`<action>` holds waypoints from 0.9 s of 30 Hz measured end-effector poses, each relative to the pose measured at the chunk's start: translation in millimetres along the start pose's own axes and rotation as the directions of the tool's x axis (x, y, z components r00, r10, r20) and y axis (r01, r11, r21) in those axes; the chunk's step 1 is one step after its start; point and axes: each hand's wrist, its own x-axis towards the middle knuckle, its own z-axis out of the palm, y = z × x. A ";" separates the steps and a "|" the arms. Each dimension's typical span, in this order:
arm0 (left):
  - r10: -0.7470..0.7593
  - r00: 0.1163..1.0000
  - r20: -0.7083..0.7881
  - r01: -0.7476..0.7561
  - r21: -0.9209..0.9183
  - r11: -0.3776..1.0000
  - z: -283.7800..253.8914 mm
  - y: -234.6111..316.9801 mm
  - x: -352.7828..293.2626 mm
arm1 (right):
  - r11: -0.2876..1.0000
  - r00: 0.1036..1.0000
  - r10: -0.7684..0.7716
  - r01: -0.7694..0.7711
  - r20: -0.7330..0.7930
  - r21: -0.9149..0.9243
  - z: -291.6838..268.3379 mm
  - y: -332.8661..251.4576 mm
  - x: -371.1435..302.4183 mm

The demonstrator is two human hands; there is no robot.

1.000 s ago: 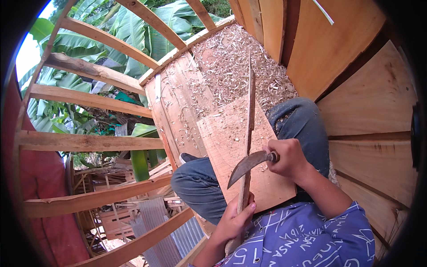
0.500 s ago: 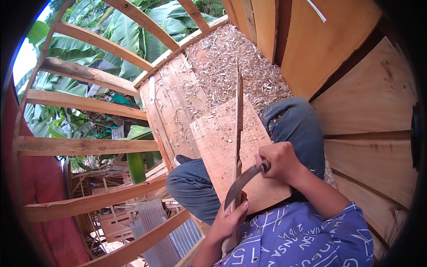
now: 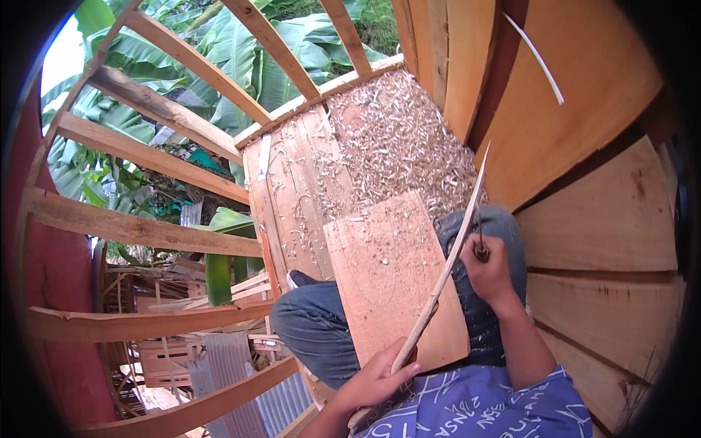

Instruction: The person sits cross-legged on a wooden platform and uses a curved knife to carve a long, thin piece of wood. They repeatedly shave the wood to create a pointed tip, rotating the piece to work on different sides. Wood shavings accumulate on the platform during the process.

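Note:
My left hand [image 3: 383, 376] is closed around the lower part of a long, thin wooden stick [image 3: 442, 281], which slants up and to the right across my lap. My right hand [image 3: 488, 270] grips the dark handle of a knife [image 3: 481, 252]. The blade is nearly edge-on and points away from me, beside the stick's upper half; whether it touches the wood I cannot tell. Beneath the stick, a flat wooden board [image 3: 391, 281] rests across my crossed legs, with small chips on it.
Curled wood shavings [image 3: 409, 139] cover much of the plank floor [image 3: 292, 190] ahead. A wooden slat railing [image 3: 146, 226] stands on the left, with banana leaves beyond it. Plank walls [image 3: 591, 226] rise close on the right. One pale strip [image 3: 537, 58] hangs by the wall.
The stick has swung from nearly upright to slanting right. My right hand has moved right and away with the knife, whose blade pointed toward my left hand before. My view has shifted slightly.

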 end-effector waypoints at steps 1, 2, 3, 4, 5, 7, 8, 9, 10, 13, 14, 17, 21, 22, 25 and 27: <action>-0.094 0.995 -0.018 0.093 -0.073 0.993 -7.8 6.6 0.7 | 0.998 0.997 0.038 -0.035 0.072 -0.044 -2.7 -9.0 -1.9; -0.168 0.986 -0.003 0.166 -0.144 0.976 -16.5 16.9 4.2 | 0.995 0.990 0.094 -0.092 0.102 -0.029 -9.7 -9.2 -5.9; -0.228 0.974 0.009 0.225 -0.218 0.950 -25.5 24.9 7.4 | 0.990 0.985 0.118 -0.106 0.125 -0.094 -16.5 -7.8 -8.6; -0.136 0.991 -0.011 0.124 -0.329 0.936 -31.7 25.9 9.7 | 0.986 0.979 0.147 -0.134 0.139 -0.098 -24.0 -1.6 -10.5; -0.056 0.997 -0.052 0.027 -0.442 0.897 -36.0 29.6 11.0 | 0.984 0.967 0.180 -0.177 0.179 -0.033 -25.1 6.2 -12.3; 0.082 0.984 -0.158 -0.140 -0.405 0.903 -58.1 39.6 19.6 | 0.876 0.891 0.352 -0.422 0.288 0.234 -27.3 9.2 -6.7; 0.154 0.974 -0.166 -0.207 -0.375 0.904 -68.9 50.3 26.2 | 0.850 0.871 0.378 -0.461 0.314 0.255 -28.0 5.7 -2.6; 0.211 0.962 -0.176 -0.262 -0.360 0.896 -79.9 59.9 33.6 | 0.815 0.845 0.412 -0.509 0.340 0.278 -26.0 3.8 2.4; 0.241 0.957 -0.162 -0.283 -0.336 0.898 -90.6 73.1 43.9 | 0.834 0.853 0.407 -0.493 0.327 0.247 -24.8 5.5 6.7; 0.296 0.928 -0.225 -0.346 -0.237 0.908 -108.9 110.0 68.8 | 0.875 0.877 0.398 -0.451 0.270 0.176 -18.1 13.6 5.2; 0.314 0.925 -0.215 -0.357 -0.205 0.911 -115.0 120.5 77.3 | 0.905 0.900 0.361 -0.401 0.245 0.143 -17.5 16.6 4.9; 0.342 0.899 -0.273 -0.384 -0.118 0.916 -127.9 125.9 90.0 | 0.937 0.922 0.319 -0.341 0.218 0.071 -16.2 21.9 3.6; 0.377 0.895 -0.239 -0.421 -0.169 0.891 -139.2 95.9 111.5 | 0.957 0.947 0.276 -0.255 0.161 -0.141 -18.0 38.8 7.3; 0.379 0.891 -0.250 -0.420 -0.136 0.897 -140.5 88.5 114.3 | 0.951 0.950 0.275 -0.247 0.148 -0.185 -17.9 34.7 7.1; 0.380 0.894 -0.236 -0.411 -0.097 0.907 -143.4 77.8 117.1 | 0.927 0.977 -0.005 0.085 0.214 -0.366 -10.8 -17.8 21.1; 0.325 0.914 -0.244 -0.338 -0.011 0.941 -142.8 73.6 114.2 | 0.822 0.949 -0.141 0.272 0.284 -0.501 3.1 -75.7 37.1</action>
